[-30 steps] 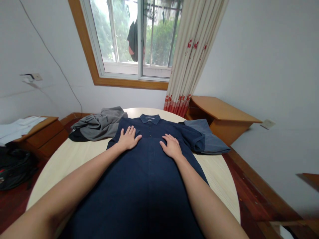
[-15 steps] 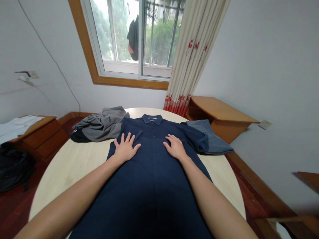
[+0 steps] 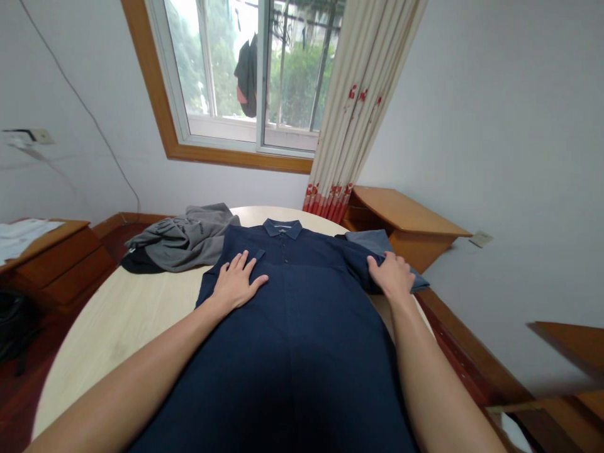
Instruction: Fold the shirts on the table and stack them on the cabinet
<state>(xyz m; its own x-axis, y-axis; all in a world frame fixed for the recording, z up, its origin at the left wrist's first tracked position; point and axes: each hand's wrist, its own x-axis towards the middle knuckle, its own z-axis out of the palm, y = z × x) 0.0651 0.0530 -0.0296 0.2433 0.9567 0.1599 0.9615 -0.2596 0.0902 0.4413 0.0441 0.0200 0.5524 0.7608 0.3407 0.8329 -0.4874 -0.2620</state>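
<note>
A dark navy polo shirt (image 3: 287,314) lies spread face-up on the round table, collar at the far end and its lower part towards me. My left hand (image 3: 234,281) rests flat on the left of its chest, fingers spread, beside a sleeve edge that lies across the front. Out at the right sleeve (image 3: 357,259), my right hand (image 3: 394,275) has its fingers bent over the cuff, with the thumb on the near side. The cuff itself is mostly hidden under that hand.
A crumpled grey garment (image 3: 193,239) lies at the table's far left, with something black under it. Folded blue-grey cloth (image 3: 370,239) sits at the right edge, partly behind my right hand. Beyond the pale tabletop (image 3: 117,321) stand a wooden desk (image 3: 410,211) and a curtain (image 3: 363,107).
My right hand has moved from the shirt's chest out to the right sleeve, and its fingers have curled. My left hand stays on the chest. The view has shifted slightly.
</note>
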